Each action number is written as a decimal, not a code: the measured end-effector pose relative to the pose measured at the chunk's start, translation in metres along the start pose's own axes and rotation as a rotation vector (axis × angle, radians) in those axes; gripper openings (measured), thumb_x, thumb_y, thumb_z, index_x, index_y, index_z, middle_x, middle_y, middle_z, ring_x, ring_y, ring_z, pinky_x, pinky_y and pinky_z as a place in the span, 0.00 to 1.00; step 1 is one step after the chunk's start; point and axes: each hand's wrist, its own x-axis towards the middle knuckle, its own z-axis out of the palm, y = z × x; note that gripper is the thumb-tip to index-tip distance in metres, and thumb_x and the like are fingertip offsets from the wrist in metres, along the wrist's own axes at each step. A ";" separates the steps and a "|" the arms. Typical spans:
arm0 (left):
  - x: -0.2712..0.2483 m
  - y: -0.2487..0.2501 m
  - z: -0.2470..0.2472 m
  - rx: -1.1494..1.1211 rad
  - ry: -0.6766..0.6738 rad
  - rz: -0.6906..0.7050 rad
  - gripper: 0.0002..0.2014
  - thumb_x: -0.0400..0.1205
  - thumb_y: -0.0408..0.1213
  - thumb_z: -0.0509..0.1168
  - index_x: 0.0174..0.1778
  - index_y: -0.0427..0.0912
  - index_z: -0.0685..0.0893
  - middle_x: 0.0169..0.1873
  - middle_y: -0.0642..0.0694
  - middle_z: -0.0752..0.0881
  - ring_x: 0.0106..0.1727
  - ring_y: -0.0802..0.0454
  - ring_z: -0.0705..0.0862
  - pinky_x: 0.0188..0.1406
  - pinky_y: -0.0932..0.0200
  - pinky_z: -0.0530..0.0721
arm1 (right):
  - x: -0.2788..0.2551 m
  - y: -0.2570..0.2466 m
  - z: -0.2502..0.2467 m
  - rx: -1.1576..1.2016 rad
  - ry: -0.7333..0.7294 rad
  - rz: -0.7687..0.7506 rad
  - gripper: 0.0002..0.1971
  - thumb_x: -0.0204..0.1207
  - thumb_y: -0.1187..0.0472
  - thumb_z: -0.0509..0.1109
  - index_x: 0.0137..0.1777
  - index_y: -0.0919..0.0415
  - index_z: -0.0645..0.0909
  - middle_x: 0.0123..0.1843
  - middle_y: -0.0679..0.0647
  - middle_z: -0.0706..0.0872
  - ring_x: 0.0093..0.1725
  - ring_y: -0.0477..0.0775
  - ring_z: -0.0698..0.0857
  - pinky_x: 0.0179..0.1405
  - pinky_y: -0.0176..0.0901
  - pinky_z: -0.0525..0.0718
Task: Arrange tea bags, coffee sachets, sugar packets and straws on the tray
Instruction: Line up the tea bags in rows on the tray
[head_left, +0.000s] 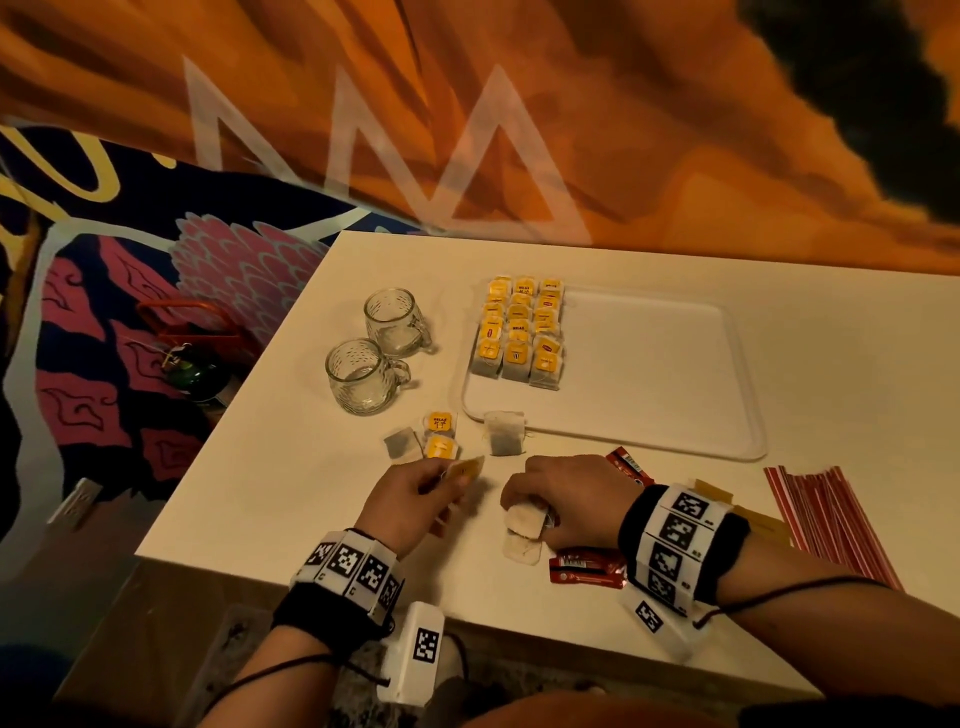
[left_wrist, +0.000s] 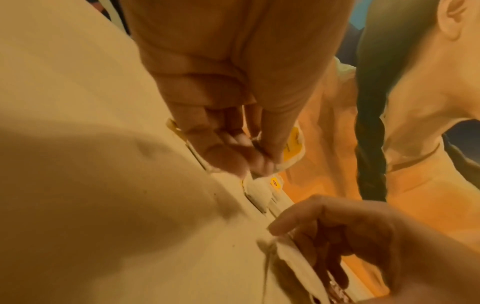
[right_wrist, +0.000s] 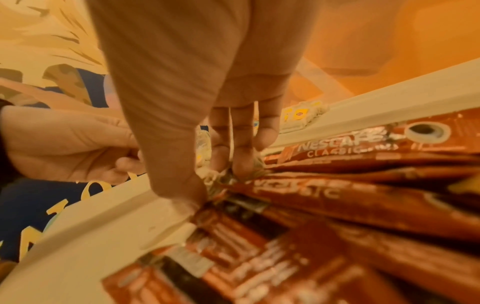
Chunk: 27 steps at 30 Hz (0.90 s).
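Note:
The white tray (head_left: 649, 415) holds three rows of yellow-tagged tea bags (head_left: 519, 332) at its far left. My left hand (head_left: 454, 480) pinches a tea bag (head_left: 466, 469) by its yellow tag just above the table; in the left wrist view this bag (left_wrist: 293, 146) shows beyond the fingertips (left_wrist: 259, 162). My right hand (head_left: 524, 512) curls over white tea bags (head_left: 523, 525) near the front edge, beside red coffee sachets (head_left: 587, 569). Several loose tea bags (head_left: 441, 436) lie between my hands and the tray. Red-and-white straws (head_left: 826, 514) lie at the right, tan sugar packets (head_left: 753, 519) beside them.
Two glass mugs (head_left: 395, 322) (head_left: 363, 376) stand left of the tray. One tea bag (head_left: 504, 431) overlaps the tray's near left corner. More coffee sachets (right_wrist: 337, 195) are piled under my right wrist. The table ends just left of the mugs.

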 end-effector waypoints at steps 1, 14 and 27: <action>0.001 -0.004 -0.002 0.096 0.027 0.033 0.04 0.80 0.40 0.69 0.46 0.51 0.90 0.32 0.48 0.84 0.31 0.54 0.80 0.31 0.59 0.81 | -0.001 0.000 0.000 -0.013 -0.003 -0.016 0.24 0.70 0.53 0.72 0.67 0.39 0.73 0.54 0.45 0.79 0.51 0.50 0.81 0.43 0.48 0.83; 0.015 -0.002 -0.017 0.108 0.101 0.080 0.07 0.75 0.47 0.73 0.31 0.53 0.88 0.24 0.55 0.85 0.28 0.66 0.78 0.34 0.68 0.73 | 0.016 -0.011 -0.005 -0.178 0.028 -0.121 0.13 0.77 0.52 0.63 0.54 0.52 0.87 0.45 0.51 0.83 0.46 0.57 0.82 0.41 0.47 0.80; 0.020 0.004 -0.003 -0.106 -0.057 0.015 0.10 0.82 0.33 0.66 0.38 0.49 0.89 0.33 0.48 0.88 0.38 0.48 0.87 0.43 0.51 0.88 | 0.025 0.012 -0.042 0.986 0.189 0.176 0.07 0.75 0.64 0.75 0.49 0.67 0.89 0.37 0.55 0.89 0.32 0.43 0.85 0.35 0.31 0.83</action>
